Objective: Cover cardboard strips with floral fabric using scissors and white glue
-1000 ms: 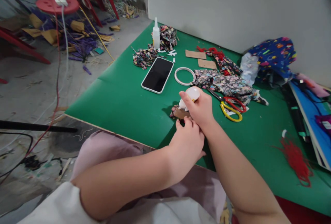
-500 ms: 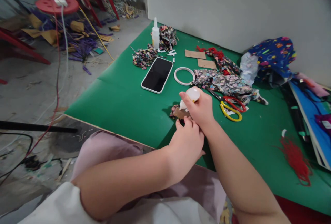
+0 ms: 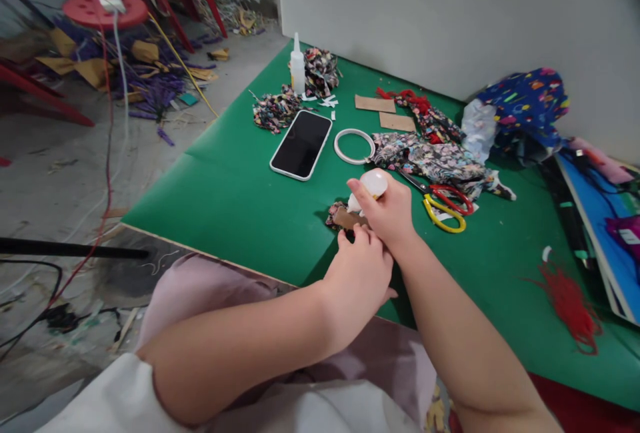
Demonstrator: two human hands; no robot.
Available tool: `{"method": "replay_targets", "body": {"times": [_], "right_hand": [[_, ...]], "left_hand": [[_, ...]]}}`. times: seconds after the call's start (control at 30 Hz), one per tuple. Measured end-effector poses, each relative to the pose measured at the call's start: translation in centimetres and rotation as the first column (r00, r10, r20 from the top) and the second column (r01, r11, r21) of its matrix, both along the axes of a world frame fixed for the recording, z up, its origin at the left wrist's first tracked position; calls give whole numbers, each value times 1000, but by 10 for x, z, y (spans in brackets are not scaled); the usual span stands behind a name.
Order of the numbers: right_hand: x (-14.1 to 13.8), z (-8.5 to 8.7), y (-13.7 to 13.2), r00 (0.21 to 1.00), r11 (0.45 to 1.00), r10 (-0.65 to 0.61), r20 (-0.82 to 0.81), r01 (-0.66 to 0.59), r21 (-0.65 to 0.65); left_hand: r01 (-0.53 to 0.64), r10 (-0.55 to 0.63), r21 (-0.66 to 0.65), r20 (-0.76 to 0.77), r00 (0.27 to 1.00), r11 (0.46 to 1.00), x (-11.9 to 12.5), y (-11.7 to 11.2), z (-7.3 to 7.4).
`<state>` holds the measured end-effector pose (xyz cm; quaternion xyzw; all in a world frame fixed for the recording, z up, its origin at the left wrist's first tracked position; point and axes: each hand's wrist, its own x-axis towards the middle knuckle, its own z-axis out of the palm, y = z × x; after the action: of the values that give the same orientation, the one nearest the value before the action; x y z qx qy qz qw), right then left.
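Through my head feed, a green table (image 3: 240, 206) spreads widest, with a long flowered cloth (image 3: 430, 158) beyond the hands. I see the left hand (image 3: 357, 273) touching the work near the front edge; I can't tell whether it pinches. The right hand (image 3: 393, 213) grasps a white bottle (image 3: 374, 183), nozzle down at a brown cardboard strip (image 3: 345, 218) atop a bunched scrap (image 3: 331, 214).

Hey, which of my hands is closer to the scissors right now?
Right. The right hand, holding a white bottle, is just left of the scissors; the left hand is farther left and lower in the picture.
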<state>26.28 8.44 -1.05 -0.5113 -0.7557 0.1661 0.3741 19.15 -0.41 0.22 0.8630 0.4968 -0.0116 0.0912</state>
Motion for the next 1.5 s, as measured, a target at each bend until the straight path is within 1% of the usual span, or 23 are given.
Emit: {"method": "replay_targets", "body": {"times": [0.63, 0.9, 1.23, 1.5], "right_hand": [[7, 0, -1, 1000, 999, -21, 1, 21, 33], [12, -1, -3, 1000, 1000, -10, -21, 11, 27], [18, -3, -5, 999, 999, -24, -45, 25, 24], [25, -5, -7, 997, 999, -31, -64, 32, 15]], "left_hand": [[-15, 15, 30, 13, 1000, 999, 1, 1, -4], [-16, 15, 23, 9, 1000, 1000, 0, 1, -2], [-14, 13, 48, 20, 1000, 999, 0, 1, -2], [-4, 4, -3, -4, 1000, 1000, 0, 2, 3]]}}
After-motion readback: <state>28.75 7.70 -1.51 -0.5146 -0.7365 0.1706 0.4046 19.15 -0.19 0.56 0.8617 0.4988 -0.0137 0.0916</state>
